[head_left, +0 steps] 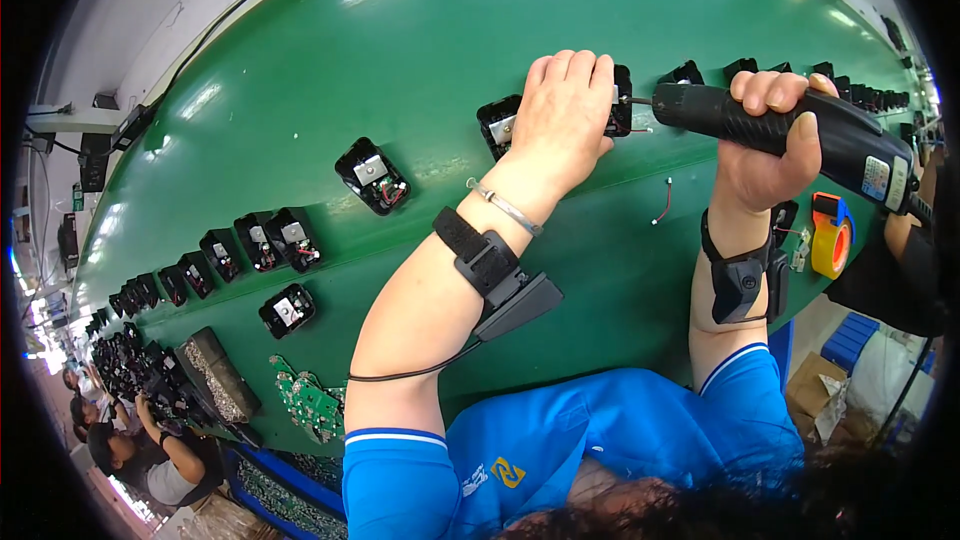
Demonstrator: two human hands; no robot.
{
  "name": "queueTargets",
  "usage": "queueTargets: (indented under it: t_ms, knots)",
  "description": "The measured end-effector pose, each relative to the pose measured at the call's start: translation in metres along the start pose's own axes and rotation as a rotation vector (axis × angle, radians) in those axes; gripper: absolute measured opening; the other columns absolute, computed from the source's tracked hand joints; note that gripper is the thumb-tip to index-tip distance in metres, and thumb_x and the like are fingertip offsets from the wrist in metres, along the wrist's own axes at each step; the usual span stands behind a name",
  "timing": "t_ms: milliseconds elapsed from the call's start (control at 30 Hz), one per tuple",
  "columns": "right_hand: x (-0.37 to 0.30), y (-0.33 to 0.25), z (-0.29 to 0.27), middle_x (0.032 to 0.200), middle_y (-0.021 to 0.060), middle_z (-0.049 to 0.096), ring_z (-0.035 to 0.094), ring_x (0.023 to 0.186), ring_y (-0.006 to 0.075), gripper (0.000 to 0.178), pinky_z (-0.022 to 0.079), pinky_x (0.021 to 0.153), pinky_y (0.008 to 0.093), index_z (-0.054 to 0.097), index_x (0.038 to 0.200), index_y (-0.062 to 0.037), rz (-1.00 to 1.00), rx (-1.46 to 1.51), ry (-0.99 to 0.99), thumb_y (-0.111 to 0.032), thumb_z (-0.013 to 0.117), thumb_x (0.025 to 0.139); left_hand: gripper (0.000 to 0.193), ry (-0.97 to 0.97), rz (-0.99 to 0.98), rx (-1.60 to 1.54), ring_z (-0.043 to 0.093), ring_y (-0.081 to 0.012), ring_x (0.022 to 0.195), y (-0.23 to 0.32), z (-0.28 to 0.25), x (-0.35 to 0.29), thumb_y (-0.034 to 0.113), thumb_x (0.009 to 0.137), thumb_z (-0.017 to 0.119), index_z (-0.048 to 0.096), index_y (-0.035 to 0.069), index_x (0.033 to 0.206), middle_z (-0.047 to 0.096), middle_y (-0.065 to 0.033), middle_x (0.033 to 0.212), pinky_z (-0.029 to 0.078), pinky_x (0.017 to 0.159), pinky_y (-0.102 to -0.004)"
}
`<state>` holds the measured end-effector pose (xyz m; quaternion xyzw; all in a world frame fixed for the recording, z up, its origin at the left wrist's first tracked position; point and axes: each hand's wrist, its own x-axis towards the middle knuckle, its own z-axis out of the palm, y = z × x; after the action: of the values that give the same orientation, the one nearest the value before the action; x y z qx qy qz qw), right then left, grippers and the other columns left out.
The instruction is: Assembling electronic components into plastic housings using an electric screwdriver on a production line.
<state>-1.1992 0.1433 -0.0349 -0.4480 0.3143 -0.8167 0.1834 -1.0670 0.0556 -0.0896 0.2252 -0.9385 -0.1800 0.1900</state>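
My right hand [768, 130] is wrapped round a black electric screwdriver [700, 110], held nearly level with its thin bit pointing left. The bit reaches a black plastic housing [623, 80] with a metal plate inside. My left hand [568, 110] grips that housing from its left side, fingers together, and covers much of it. Whether the bit sits on a screw cannot be made out. Just left of my left hand, another black housing [490, 118] with a metal plate lies on the green table. A thin cable with a white connector sticks out below the bit.
A row of black housings [293, 237] curves along the left, with one housing [372, 176] apart. More housings [850, 92] line the far right. A loose short cable [664, 202], orange tape roll [828, 240], green circuit boards [312, 402] and a screw tray [215, 375] lie nearer. People sit at lower left.
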Motion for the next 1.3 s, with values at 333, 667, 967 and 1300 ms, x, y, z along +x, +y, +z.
queueTargets:
  t_ms: [333, 667, 967, 1300]
  knots:
    - [-0.01, 0.003, 0.002, 0.071, 0.003, 0.045, 0.042, 0.062, 0.0149, 0.028, 0.034, 0.06, 0.0305, 0.045, 0.101, -0.0083, 0.05, 0.004, 0.028, -0.018, 0.047, 0.074, 0.071, 0.076, -0.016, -0.104, 0.044, -0.0285, 0.092, 0.009, 0.002, -0.012, 0.023, 0.043, 0.078, 0.046, 0.0, 0.103, 0.046, -0.0125, 0.096, 0.037, 0.081, -0.0365]
    - [-0.011, 0.007, 0.001, 0.071, 0.0032, 0.045, 0.043, 0.062, 0.0147, 0.028, 0.035, 0.061, 0.0303, 0.043, 0.101, -0.0082, 0.054, -0.023, 0.029, -0.017, 0.047, 0.074, 0.072, 0.084, -0.009, -0.099, 0.043, -0.0283, 0.092, 0.011, 0.004, -0.012, 0.023, 0.041, 0.078, 0.047, 0.001, 0.102, 0.046, -0.0118, 0.096, 0.037, 0.08, -0.0363]
    - [-0.012, 0.01, -0.002, 0.072, 0.0035, 0.045, 0.043, 0.063, 0.0151, 0.029, 0.035, 0.061, 0.0308, 0.042, 0.102, -0.008, 0.054, -0.003, 0.0, -0.017, 0.047, 0.074, 0.072, 0.09, -0.008, -0.096, 0.044, -0.0283, 0.092, 0.011, 0.006, -0.012, 0.023, 0.041, 0.078, 0.046, 0.002, 0.102, 0.046, -0.0116, 0.096, 0.037, 0.08, -0.0369]
    - [-0.012, 0.01, -0.002, 0.072, 0.0032, 0.045, 0.043, 0.062, 0.0151, 0.031, 0.036, 0.06, 0.0309, 0.042, 0.103, -0.0075, 0.044, -0.013, -0.029, -0.017, 0.048, 0.075, 0.071, 0.093, -0.015, -0.106, 0.044, -0.0283, 0.091, 0.011, 0.007, -0.012, 0.021, 0.04, 0.078, 0.047, 0.002, 0.101, 0.046, -0.0114, 0.094, 0.037, 0.079, -0.0366]
